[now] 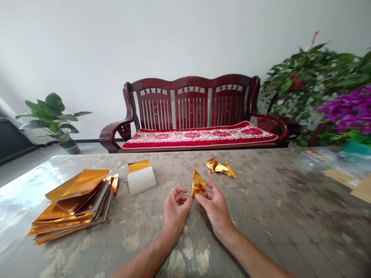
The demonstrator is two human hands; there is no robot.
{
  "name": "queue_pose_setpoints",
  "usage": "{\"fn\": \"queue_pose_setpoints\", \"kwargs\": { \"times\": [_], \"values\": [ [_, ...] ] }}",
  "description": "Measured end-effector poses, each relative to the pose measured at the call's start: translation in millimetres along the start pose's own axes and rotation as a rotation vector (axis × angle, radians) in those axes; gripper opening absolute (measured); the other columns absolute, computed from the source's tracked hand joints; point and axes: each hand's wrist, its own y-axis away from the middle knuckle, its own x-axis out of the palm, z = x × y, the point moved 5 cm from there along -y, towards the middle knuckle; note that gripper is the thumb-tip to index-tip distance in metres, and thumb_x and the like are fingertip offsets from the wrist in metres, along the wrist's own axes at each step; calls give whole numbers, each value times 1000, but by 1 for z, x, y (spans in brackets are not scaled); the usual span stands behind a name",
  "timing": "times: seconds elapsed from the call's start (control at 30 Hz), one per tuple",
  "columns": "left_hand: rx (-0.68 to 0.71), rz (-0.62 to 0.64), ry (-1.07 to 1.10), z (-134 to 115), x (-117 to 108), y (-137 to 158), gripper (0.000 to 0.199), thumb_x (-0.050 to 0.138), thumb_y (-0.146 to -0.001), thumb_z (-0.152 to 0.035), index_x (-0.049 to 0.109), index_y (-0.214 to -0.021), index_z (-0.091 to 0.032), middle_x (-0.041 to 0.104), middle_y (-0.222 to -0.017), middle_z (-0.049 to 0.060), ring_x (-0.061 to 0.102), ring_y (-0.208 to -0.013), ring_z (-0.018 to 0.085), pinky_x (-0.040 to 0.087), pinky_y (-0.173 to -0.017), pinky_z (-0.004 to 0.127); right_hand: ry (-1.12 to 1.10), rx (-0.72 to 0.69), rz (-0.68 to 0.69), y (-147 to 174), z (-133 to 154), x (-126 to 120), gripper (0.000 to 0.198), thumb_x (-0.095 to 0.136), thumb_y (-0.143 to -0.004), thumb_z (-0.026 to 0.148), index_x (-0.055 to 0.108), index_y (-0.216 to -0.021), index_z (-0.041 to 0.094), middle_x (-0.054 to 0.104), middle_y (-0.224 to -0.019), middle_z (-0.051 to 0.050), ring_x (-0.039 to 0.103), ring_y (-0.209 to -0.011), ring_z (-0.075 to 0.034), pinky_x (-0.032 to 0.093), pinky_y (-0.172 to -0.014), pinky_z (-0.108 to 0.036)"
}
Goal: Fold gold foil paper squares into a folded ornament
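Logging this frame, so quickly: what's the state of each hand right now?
Left hand: loosely curled beside the folded gold foil; whether it grips cannot be told.
Right hand: closed, holding the folded gold foil.

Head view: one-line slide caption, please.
Right hand holds a folded gold piece, left hand close beside it; a stack of gold sheets lies at left.

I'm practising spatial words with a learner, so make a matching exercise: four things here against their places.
1. Stack of gold-coloured sheets
2. Folded gold piece
3. Red patterned cushion
4. Purple flowers

A. On the wooden bench
B. Held in the right hand
C. At the picture's right edge
D. On the left part of the table

Pairs: 1-D; 2-B; 3-A; 4-C
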Motion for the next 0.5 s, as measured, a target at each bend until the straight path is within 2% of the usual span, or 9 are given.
{"fn": "queue_pose_setpoints", "kwargs": {
  "times": [0.23,0.5],
  "values": [
    [10,13,18,2,4,1,19,69,-67,-20,57,-82,-18,64,-59,-3,60,-54,12,44,-56,20,41,-25,5,1,0,1,51,78,-63,28,56,-108,19,64,-59,5,55,-51,-12,39,-50,-22],
    [-36,102,129,7,9,3,22,69,-73,-24,55,-89,-18,70,-64,0,67,-62,16,51,-66,25,44,-10,5,0,2,0,48,76,-64,27,53,-106,19,64,-59,6,55,-51,-12,41,-51,-23]
  ]
}}
